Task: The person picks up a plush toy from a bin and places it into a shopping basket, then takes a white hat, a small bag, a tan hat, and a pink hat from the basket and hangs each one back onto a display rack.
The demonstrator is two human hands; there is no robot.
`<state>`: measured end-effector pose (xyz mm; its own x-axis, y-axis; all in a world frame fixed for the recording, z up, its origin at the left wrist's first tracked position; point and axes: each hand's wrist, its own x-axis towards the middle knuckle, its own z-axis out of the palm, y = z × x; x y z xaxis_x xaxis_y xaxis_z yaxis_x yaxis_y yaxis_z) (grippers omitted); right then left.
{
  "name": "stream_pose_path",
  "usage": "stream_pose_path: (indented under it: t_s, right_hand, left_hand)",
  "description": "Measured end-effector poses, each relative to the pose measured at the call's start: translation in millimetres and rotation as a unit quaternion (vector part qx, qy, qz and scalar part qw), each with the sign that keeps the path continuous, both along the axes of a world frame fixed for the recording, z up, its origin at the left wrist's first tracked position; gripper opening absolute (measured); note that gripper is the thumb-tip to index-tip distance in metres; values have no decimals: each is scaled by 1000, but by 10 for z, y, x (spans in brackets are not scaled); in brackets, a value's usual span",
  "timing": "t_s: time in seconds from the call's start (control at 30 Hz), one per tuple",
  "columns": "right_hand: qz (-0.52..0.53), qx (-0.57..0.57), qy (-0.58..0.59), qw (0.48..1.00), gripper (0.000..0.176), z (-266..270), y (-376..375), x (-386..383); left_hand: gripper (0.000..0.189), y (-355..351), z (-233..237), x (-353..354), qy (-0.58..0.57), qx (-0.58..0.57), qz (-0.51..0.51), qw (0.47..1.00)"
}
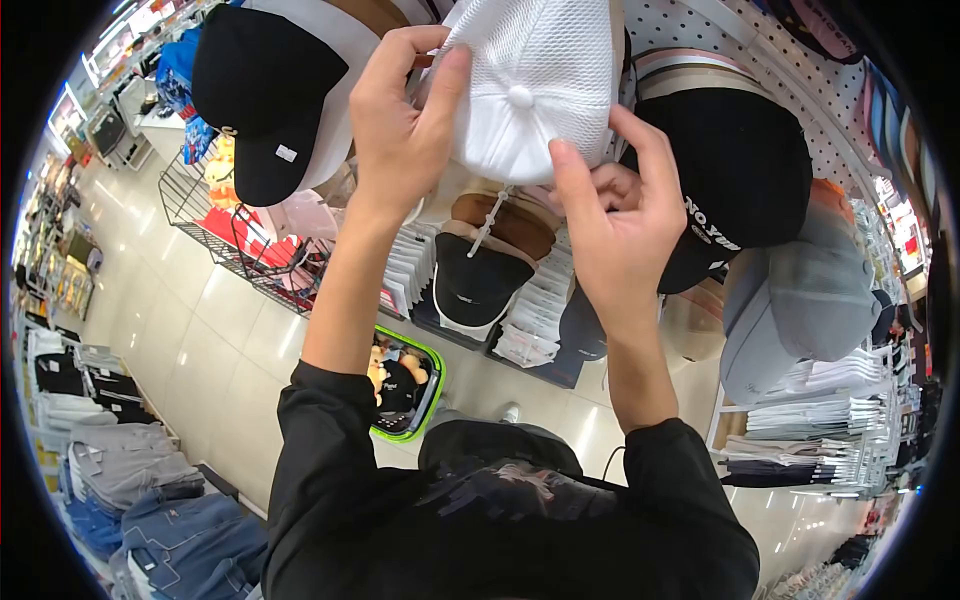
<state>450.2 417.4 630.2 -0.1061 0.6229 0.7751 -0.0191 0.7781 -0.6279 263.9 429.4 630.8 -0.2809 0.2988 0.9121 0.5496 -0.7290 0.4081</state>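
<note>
A white mesh cap (530,80) with a round button on its crown is held up at the top middle. My left hand (405,110) pinches its left edge between thumb and fingers. On the lower right edge, my right hand (620,200) grips the cap with thumb and index finger, the other fingers curled. Black caps hang on both sides, one (265,90) to the left with a small white tag and one (735,165) to the right with white lettering. Below the white cap, a white display hook (489,222) points down over brown and black caps.
A green-rimmed basket (436,375) holding a black item and plush-like things stands on the floor (240,350). A black wire rack (215,235) is at the left. Grey caps (810,290) hang at the right, above folded white goods (830,415). Clothes (190,540) fill the lower left.
</note>
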Motion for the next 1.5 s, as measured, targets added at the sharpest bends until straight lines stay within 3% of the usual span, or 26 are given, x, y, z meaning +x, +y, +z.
stream_pose_path:
  t_s: [0.13,0.17,0.3,0.4,0.43,0.47,0.5,0.57,0.6,0.73,0.83,0.9,0.93,1.1,1.2,1.3,1.33,1.4,1.43,1.5]
  right_hand:
    - [-45,3,-19,999,19,26,28,-41]
    - [-51,64,-1,997,17,64,-5,-74]
    - [-79,254,42,963,18,269,-124,-142]
    - [-103,325,27,940,22,350,-226,-110]
    - [-107,372,0,922,24,333,-253,-86]
    - [-90,389,-19,917,28,269,-265,-57]
    - [-104,388,-18,916,28,212,-343,-20]
    - [13,227,47,973,29,71,-592,47]
    - [19,193,42,980,33,-37,-644,137]
    - [-15,163,29,986,42,-322,-605,321]
    - [-58,123,-50,989,52,-426,-549,300]
    - [-87,126,-74,985,67,-491,-558,210]
    - [-66,114,-135,982,95,-545,-595,238]
    - [-24,151,-220,963,113,-595,-776,94]
    - [-110,125,-258,952,107,-547,-844,238]
    - [-161,92,-288,940,72,-445,-1013,468]
    - [-171,85,-286,939,72,-487,-1039,554]
    - [-196,90,-358,909,43,-581,-1112,793]
    - [-208,81,-362,905,43,-641,-1126,957]
    - [-147,24,-369,917,27,-771,-1221,1223]
  left_hand:
    - [17,-96,170,175,-56,116,48,991]
    - [18,-108,227,161,-45,138,116,983]
    - [23,-187,513,126,-56,255,137,956]
    - [22,-352,512,138,-126,264,112,950]
    - [31,-410,431,135,-141,241,198,940]
    - [31,-371,313,122,-136,240,185,943]
    - [31,-340,235,130,-149,223,146,952]
    - [32,-302,39,152,-178,178,73,965]
    - [33,-298,-70,158,-196,150,42,968]
    - [35,-413,-473,90,-282,57,-45,957]
    - [37,-446,-670,73,-349,12,-100,932]
    - [38,-462,-861,106,-396,-24,-130,909]
    - [39,-524,-981,133,-421,-44,-143,895]
    - [42,-937,-1442,385,-528,-119,-213,813]
    - [43,-1060,-1553,648,-564,-153,-283,761]
    - [45,-1276,-1740,1004,-593,-206,-355,693]
    - [46,-1333,-1806,1109,-597,-226,-384,668]
    - [47,-1529,-1947,1408,-607,-276,-440,601]
    - [48,-1598,-1992,1592,-611,-296,-469,565]
    - [49,-1771,-2048,1891,-615,-329,-519,494]
